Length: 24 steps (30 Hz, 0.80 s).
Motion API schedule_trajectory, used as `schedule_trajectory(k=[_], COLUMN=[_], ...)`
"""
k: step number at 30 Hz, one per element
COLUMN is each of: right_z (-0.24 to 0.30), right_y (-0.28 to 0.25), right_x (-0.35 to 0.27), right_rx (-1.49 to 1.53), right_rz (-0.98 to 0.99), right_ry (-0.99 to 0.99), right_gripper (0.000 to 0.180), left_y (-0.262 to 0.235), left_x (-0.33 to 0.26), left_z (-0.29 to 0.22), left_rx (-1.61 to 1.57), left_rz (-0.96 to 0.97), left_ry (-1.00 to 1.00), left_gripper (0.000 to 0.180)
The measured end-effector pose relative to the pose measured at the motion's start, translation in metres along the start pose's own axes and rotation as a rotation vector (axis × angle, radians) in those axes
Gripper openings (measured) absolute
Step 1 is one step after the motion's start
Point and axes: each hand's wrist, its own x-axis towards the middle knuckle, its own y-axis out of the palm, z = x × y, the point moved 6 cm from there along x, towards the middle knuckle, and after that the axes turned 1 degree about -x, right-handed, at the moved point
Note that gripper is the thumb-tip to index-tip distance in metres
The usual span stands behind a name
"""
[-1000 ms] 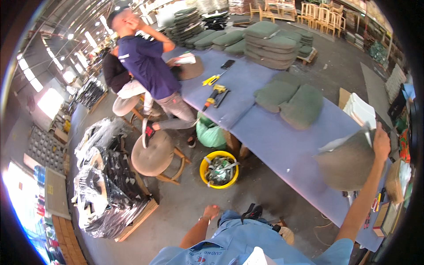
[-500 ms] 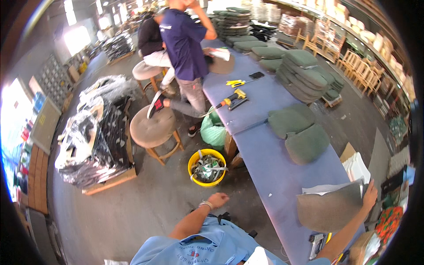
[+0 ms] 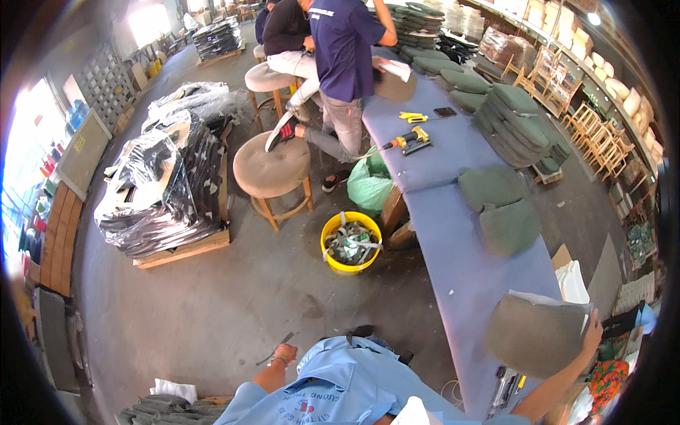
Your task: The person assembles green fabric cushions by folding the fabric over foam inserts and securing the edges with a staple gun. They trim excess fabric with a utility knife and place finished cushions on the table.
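My right hand (image 3: 591, 336) grips the right edge of a grey-green fabric seat pad (image 3: 535, 336) on the near end of the blue-covered table. White material shows along the pad's far edge. Low over the floor, my left hand (image 3: 285, 353) is closed, with a thin dark strip (image 3: 268, 355) at its fingers. How the strip sits in them is too small to see clearly. Beside the pad, a staple gun (image 3: 503, 389) lies partly hidden near my right forearm. Two green seat pads (image 3: 510, 227) lie farther up the table.
A yellow bucket of scraps (image 3: 350, 263) stands left of the table (image 3: 460, 297), near a green bag (image 3: 370, 188) and a round stool (image 3: 273, 166). A co-worker (image 3: 343, 64) rests one foot on that stool. Wrapped stacks (image 3: 166, 191) sit on a pallet. A yellow nail gun (image 3: 412, 142) lies on the table.
My left hand has swung left, and the dark strip now shows at it. My right hand keeps hold of the seat pad's edge. The whole view has shifted.
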Motion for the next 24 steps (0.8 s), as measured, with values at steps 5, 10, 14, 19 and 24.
schedule_trajectory(k=[5,10,14,19,24], right_z=[0.122,0.136,0.169,0.211,0.252], right_y=[0.024,0.011,0.013,0.034,0.041], right_x=[-0.039,-0.060,-0.073,-0.066,-0.080], right_rx=[0.174,0.033,0.091,0.047,-0.037], right_rz=[0.513,0.294,0.339,0.335,0.263], right_ry=[-0.100,-0.137,-0.119,-0.241,-0.313], right_gripper=[0.078,0.083,0.084,0.083,0.074], left_y=[0.026,0.005,-0.025,-0.018,-0.053], left_x=[-0.006,-0.023,-0.052,-0.045,-0.099], left_z=[0.010,-0.029,-0.017,0.074,0.079], left_rx=[0.245,0.035,-0.223,-0.485,-0.847], left_rz=[-0.127,-0.090,-0.149,-0.159,-0.030], left_ry=[0.366,0.323,0.307,0.208,0.224], left_gripper=[0.041,0.041,0.038,0.035,0.038])
